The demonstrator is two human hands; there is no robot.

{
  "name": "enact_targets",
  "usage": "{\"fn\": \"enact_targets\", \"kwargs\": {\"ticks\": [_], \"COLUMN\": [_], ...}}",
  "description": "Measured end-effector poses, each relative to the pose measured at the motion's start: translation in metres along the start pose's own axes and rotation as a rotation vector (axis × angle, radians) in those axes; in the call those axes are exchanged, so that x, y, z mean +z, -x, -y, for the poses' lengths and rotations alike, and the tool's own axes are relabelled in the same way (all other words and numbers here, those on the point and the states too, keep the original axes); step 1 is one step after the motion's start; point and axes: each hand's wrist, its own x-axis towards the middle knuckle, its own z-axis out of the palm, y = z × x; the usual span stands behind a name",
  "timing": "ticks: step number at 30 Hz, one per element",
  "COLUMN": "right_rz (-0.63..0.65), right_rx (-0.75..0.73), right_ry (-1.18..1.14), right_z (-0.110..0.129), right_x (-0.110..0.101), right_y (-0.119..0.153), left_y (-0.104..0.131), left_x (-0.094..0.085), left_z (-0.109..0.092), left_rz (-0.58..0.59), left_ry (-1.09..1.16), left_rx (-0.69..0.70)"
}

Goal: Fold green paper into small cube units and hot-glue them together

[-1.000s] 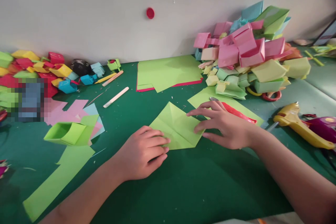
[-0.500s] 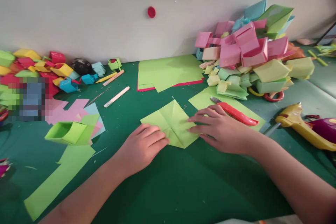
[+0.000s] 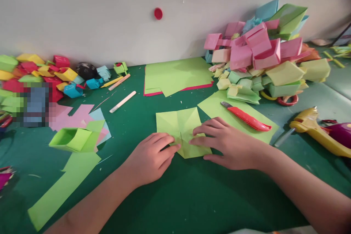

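A creased light-green sheet of paper point(image 3: 189, 120) lies on the green table in front of me, a short dark line near its middle. My left hand point(image 3: 153, 157) grips its lower left edge, fingers bent over it and fingertips near the centre crease. Across from it, my right hand point(image 3: 227, 142) rests on the sheet's right part with its fingers spread. Under both hands, parts of the sheet are hidden. Just beyond my right hand, a red utility knife point(image 3: 248, 118) lies on another green sheet point(image 3: 212, 104).
At the back right rises a heap of folded paper boxes point(image 3: 257, 47). A yellow glue gun point(image 3: 309, 124) lies to the right. Stacked green sheets point(image 3: 178, 75) are by the wall. Left are a green paper box point(image 3: 68, 139), a paper strip point(image 3: 63, 186) and a pale-handled cutter point(image 3: 123, 101).
The green sheet has turned from a diamond to a squarer position, its top edge now facing the wall. My left fingers moved slightly right, my right hand slightly left and nearer me.
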Motion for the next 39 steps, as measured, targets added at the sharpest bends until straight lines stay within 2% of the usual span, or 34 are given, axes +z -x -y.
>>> {"fn": "enact_targets", "kwargs": {"ticks": [4,11,19,34,39], "right_rz": [0.007,-0.023,0.032,-0.061,-0.076], "right_rx": [-0.004,-0.104,-0.107,-0.157,-0.074], "right_ry": [-0.002,0.013,0.069,-0.053,-0.148], "right_z": [0.000,0.002,0.000,-0.014,-0.010], "right_x": [-0.001,0.001,-0.001,-0.001,0.003], "right_y": [0.001,0.000,0.001,0.006,-0.002], "left_y": [0.000,-0.001,-0.001,0.001,0.001], "left_x": [0.001,0.000,0.000,0.001,0.000], "left_z": [0.000,0.001,0.002,0.004,0.003], "left_rz": [0.010,0.002,0.016,0.022,0.020], "left_ry": [0.035,0.041,0.046,0.042,0.054], "left_rx": [-0.011,-0.014,-0.027,-0.023,-0.017]}}
